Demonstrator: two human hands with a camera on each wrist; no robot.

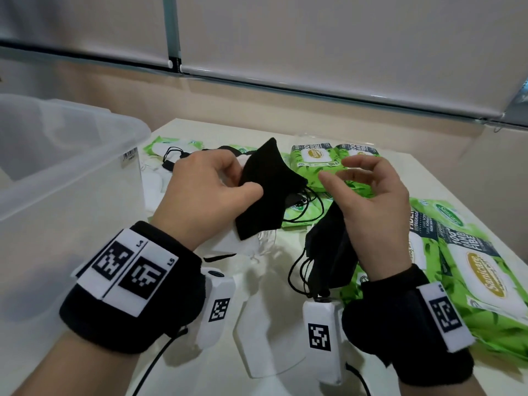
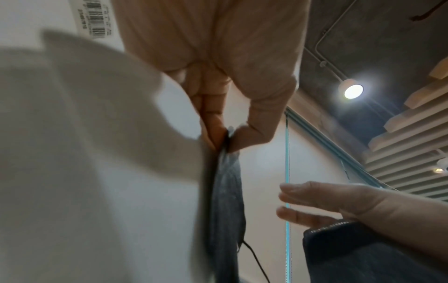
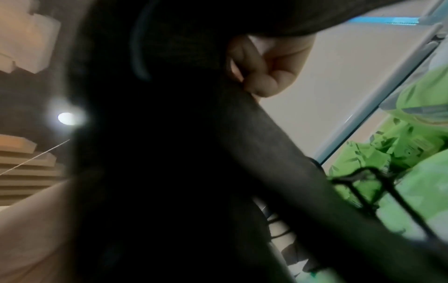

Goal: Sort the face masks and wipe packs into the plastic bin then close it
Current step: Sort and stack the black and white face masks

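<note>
My left hand [image 1: 245, 181] pinches a black face mask [image 1: 265, 190] between thumb and fingers above the table; the left wrist view shows the same pinch [image 2: 224, 141] on the mask's edge [image 2: 227, 191]. My right hand [image 1: 340, 170] is just to its right. Its thumb and forefinger are spread, and its lower fingers [image 3: 266, 65] curl on a bunch of black masks [image 1: 328, 250] hanging under the palm, ear loops dangling. The clear plastic bin [image 1: 71, 172] stands open at the left. Green wipe packs [image 1: 314, 158] lie behind the hands.
More green wipe packs [image 1: 480, 270] are piled along the right side of the white table [image 1: 400, 167]. White masks [image 1: 154, 181] lie beside the bin, another white mask [image 1: 243, 244] under my left hand. A wall with blinds is behind.
</note>
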